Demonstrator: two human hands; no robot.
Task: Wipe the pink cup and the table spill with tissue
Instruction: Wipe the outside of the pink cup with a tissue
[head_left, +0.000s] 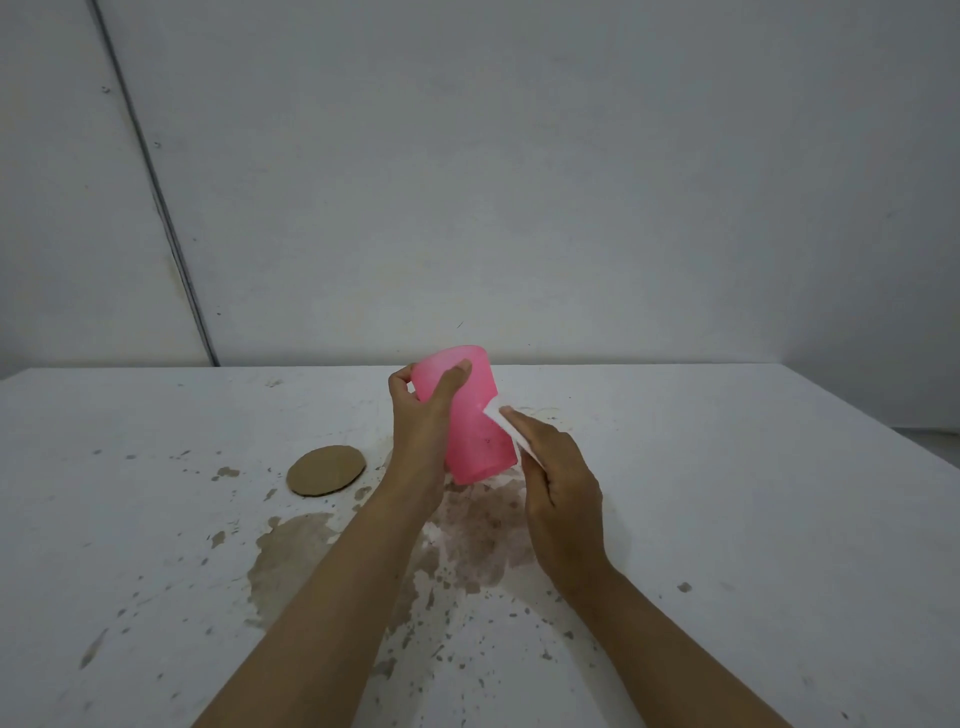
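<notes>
My left hand (421, 415) grips the pink cup (475, 421) near its upper end and holds it tilted above the table. My right hand (558, 483) presses a folded white tissue (506, 423) against the cup's right side. Below both hands a brown spill (374, 551) spreads over the white table (727, 519) in a wide wet patch with splashes around it.
A round brown cardboard disc (326, 471) lies flat on the table left of the cup. A white wall rises behind the table's far edge. The table's right edge runs diagonally at the far right.
</notes>
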